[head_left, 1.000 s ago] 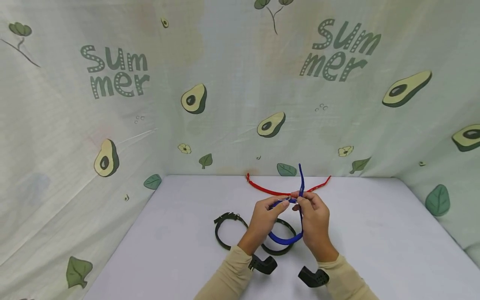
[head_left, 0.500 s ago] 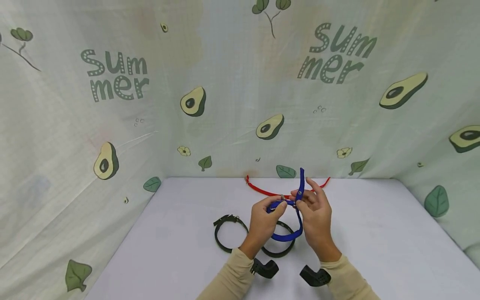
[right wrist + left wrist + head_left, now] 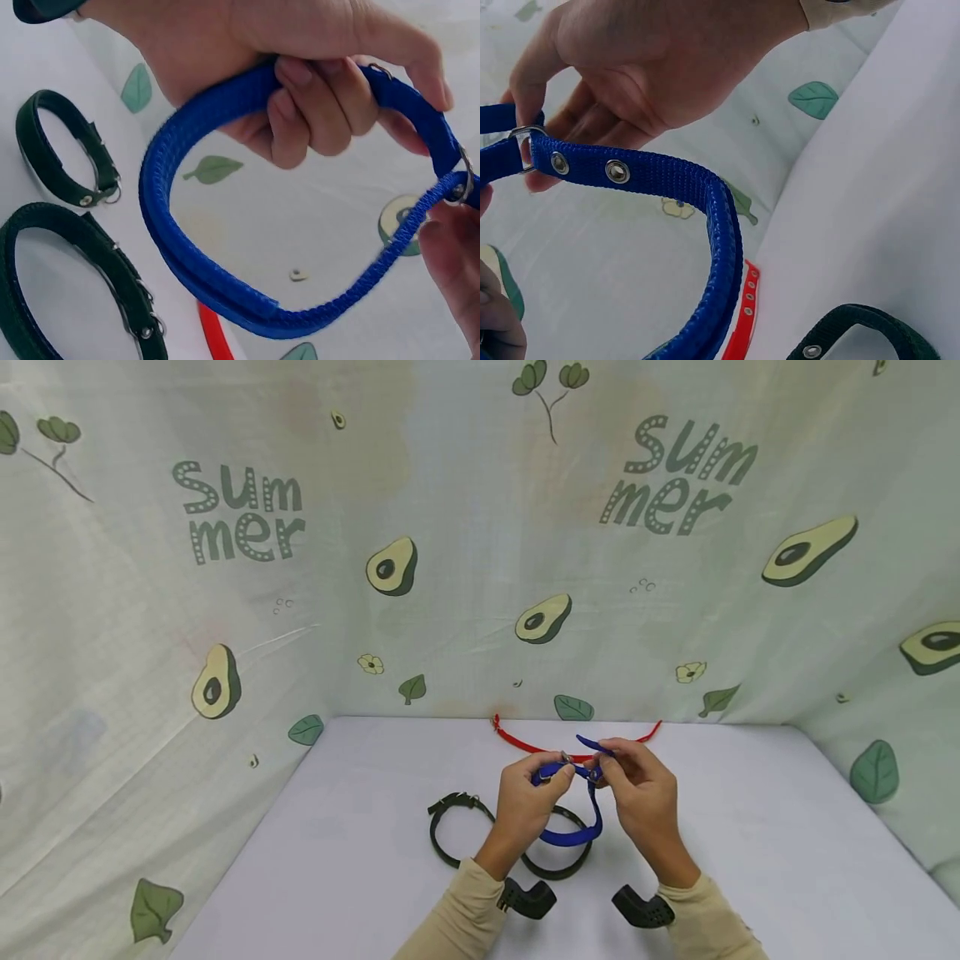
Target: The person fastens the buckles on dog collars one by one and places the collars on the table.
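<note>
Both hands hold a blue pet collar (image 3: 572,837) above the table, its band hanging in a loop. The left hand (image 3: 525,802) grips the collar's buckle end; in the right wrist view its fingers (image 3: 322,112) curl round the band. At the right, the right hand (image 3: 647,793) pinches the strap by a metal ring (image 3: 526,135), through which the strap appears to run. The strap's tip (image 3: 592,744) leans leftward above the right thumb. Metal eyelets (image 3: 617,172) show along the strap in the left wrist view. The pinching fingertips partly hide the ring.
Two dark green collars (image 3: 433,835) lie looped on the white table (image 3: 360,860) beneath the hands, partly hidden by the left forearm. A red collar (image 3: 517,742) lies stretched out near the back edge. A printed cloth (image 3: 450,485) hangs behind the table.
The blue strap's tip stood upright before and now leans over to the left. The right hand has shifted slightly right and its raised index finger has bent down onto the strap. The left hand keeps its hold.
</note>
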`<state>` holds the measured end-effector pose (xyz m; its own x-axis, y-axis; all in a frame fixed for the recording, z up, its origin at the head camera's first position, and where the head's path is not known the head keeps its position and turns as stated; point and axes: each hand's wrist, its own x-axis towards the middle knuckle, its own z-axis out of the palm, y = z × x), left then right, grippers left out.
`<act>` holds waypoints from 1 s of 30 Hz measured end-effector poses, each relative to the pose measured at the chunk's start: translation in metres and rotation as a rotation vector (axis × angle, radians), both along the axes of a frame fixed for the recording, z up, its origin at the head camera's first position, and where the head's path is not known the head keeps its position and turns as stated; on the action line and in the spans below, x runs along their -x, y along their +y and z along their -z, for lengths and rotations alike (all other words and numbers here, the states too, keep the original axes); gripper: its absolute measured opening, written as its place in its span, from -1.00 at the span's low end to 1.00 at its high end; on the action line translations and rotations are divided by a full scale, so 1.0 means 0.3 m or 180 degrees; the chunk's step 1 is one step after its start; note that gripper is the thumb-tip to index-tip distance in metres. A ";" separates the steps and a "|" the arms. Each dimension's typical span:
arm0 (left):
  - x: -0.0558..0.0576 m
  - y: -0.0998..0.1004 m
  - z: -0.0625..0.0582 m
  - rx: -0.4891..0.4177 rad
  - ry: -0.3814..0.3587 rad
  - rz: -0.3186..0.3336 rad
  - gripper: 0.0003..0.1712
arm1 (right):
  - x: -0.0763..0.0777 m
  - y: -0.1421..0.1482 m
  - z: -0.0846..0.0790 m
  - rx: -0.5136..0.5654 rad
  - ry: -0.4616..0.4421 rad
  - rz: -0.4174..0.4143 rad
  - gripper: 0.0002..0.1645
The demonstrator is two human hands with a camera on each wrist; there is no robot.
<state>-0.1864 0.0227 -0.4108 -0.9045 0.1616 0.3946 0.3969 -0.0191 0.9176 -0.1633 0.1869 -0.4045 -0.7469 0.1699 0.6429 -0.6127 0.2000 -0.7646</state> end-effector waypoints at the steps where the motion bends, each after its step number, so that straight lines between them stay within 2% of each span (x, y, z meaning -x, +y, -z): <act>1: 0.000 -0.001 0.002 0.0021 0.0025 -0.0008 -0.72 | 0.002 0.004 0.003 -0.0040 0.0014 0.0033 -0.76; 8: -0.003 0.000 0.000 0.0168 0.0144 -0.0005 -0.75 | 0.008 0.002 -0.001 -0.0230 0.0150 0.0263 -0.78; 13: -0.002 0.002 0.003 0.0176 0.0173 -0.0025 -0.74 | -0.022 -0.029 -0.052 -0.0544 0.0466 0.0430 -0.71; 16: 0.002 0.004 0.007 0.0128 0.0202 0.0029 -0.73 | -0.041 -0.045 -0.078 -0.0670 0.0529 0.0465 -0.70; 24: 0.007 -0.005 0.008 0.0182 0.0169 0.0117 -0.70 | -0.050 -0.058 -0.077 -0.0846 0.0385 0.0429 -0.72; 30: 0.011 -0.007 0.011 -0.0029 0.0061 0.0315 -0.77 | -0.026 -0.054 -0.031 -0.0958 0.0269 0.0412 -0.69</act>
<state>-0.1897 0.0204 -0.4143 -0.8766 0.2460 0.4137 0.4103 -0.0675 0.9095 -0.1555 0.1706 -0.3951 -0.6734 0.0529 0.7374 -0.6262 0.4893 -0.6070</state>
